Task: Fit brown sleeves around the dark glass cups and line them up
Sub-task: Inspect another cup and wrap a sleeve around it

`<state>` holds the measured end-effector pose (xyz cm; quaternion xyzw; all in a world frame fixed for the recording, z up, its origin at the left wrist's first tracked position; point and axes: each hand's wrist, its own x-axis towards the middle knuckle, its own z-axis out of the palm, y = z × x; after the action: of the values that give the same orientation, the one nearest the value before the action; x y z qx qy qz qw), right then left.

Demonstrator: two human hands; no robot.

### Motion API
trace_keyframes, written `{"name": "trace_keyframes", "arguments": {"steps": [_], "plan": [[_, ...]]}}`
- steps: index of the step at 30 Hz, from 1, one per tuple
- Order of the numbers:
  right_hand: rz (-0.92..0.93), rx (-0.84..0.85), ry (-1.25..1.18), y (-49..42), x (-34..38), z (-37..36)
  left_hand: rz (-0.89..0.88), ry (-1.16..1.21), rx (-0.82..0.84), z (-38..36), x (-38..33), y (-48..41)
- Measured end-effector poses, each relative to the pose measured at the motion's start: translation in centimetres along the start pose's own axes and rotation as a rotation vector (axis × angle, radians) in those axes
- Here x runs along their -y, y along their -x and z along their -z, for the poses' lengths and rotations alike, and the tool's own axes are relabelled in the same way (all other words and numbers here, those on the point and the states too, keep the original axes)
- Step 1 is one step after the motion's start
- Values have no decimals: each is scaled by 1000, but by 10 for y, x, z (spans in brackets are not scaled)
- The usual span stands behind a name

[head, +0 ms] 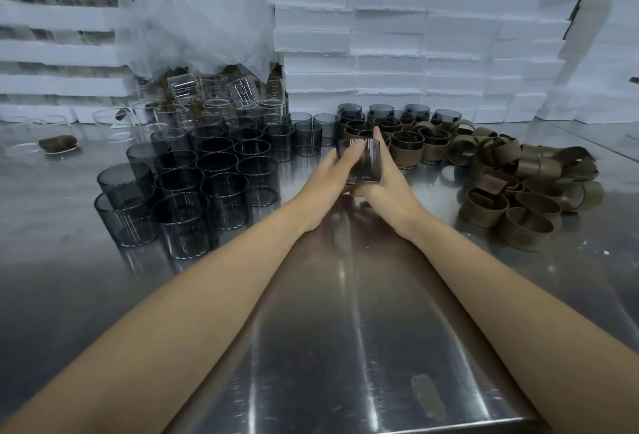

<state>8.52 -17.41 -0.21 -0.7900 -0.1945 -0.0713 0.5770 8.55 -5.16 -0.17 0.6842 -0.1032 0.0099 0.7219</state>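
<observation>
- Both hands meet over the middle of the surface (345,330), forearms stretched out, and together they grasp one dark glass cup (366,160).
- Left hand (328,174) wraps the cup's left side, its fingers lying across the near wall up towards the rim.
- Right hand (387,188) cups the right side and the base, with one finger pointing up along the cup's far right edge.
- The held cup is lifted clear of the steel, and the wall that shows is bare dark glass.
- To the left stands a tight cluster of bare dark cups (214,171), upright and touching one another.
- Just behind and to the right of the hands stand the sleeved cups (408,148), each with a brown band round its body, packed in close rows, with a few more raised at the back.
- Further right lies a loose heap of brown sleeves (525,184), tumbled over one another.
- At the back left are clear glass cups (179,112), some tilted, under crumpled plastic wrap (200,12).
- White foam blocks (415,36) are stacked along the back.
</observation>
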Motion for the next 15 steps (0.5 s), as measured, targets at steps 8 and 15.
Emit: {"name": "trace_keyframes", "arguments": {"steps": [8,15], "plan": [[243,-12,453,8,1,-15,2,-130,-256,5,3,2],[102,13,286,4,-1,-9,-69,-235,-212,8,11,-4]]}}
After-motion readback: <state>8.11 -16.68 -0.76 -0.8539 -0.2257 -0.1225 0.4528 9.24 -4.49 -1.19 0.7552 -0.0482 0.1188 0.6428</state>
